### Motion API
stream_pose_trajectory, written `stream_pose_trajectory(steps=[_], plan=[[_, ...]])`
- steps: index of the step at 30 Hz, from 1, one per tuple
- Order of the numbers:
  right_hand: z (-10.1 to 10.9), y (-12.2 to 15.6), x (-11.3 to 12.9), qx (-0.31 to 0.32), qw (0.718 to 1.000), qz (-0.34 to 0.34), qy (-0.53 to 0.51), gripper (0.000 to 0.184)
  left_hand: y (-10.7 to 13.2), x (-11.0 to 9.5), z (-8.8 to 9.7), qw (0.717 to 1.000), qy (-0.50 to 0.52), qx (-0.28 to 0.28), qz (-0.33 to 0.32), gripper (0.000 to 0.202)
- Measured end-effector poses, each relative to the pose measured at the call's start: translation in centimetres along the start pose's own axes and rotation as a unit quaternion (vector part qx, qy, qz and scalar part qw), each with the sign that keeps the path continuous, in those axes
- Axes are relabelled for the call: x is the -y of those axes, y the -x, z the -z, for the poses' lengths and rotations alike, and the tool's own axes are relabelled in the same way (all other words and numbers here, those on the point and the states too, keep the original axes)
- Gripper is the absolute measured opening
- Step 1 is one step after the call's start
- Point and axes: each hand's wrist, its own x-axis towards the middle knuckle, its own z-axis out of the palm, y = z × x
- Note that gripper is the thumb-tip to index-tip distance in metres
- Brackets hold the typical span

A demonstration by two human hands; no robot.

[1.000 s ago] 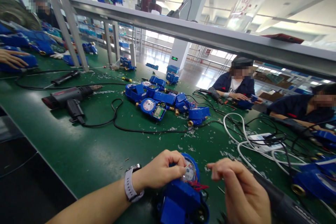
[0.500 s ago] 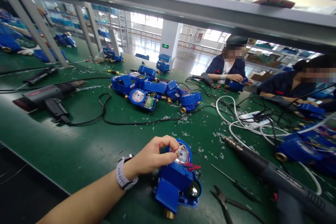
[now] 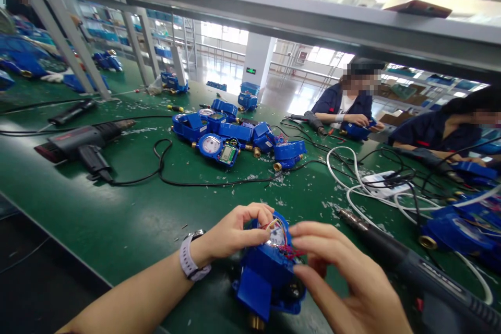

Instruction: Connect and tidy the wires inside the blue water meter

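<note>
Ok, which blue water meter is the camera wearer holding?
The meter between the left hand and right hand, wires over its dial; all others are farther away.

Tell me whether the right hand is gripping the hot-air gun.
No, the hot-air gun lies on the green bench, while the right hand is at the blue water meter.

One left hand (image 3: pixel 230 237), one right hand (image 3: pixel 344 276); one blue water meter (image 3: pixel 266 266); two nearest heat guns (image 3: pixel 90 142); three co-workers (image 3: pixel 344 107)

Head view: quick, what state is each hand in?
Left hand: closed, holding the blue water meter.
Right hand: curled by its wires, grip cannot be told.
</note>
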Motion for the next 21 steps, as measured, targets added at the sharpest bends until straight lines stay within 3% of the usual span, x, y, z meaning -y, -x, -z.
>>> stream_pose_trajectory(steps=[6,12,21], plan=[[-2.2,-1.7,-2.3,0.035,0.998,-0.052,-0.019,0.023,-0.1,-0.4,-0.1,1.000,-0.001,0.008,-0.008,0.031],[-2.2,-1.7,-2.6,0.049,0.997,-0.039,-0.037,0.016,-0.2,-0.3,-0.3,1.000,0.017,0.010,-0.005,0.037],[-2.3,-2.1,-2.7,0.048,0.998,-0.036,-0.027,0.016,-0.3,-0.5,0.1,0.997,-0.053,0.051,-0.012,0.031]])
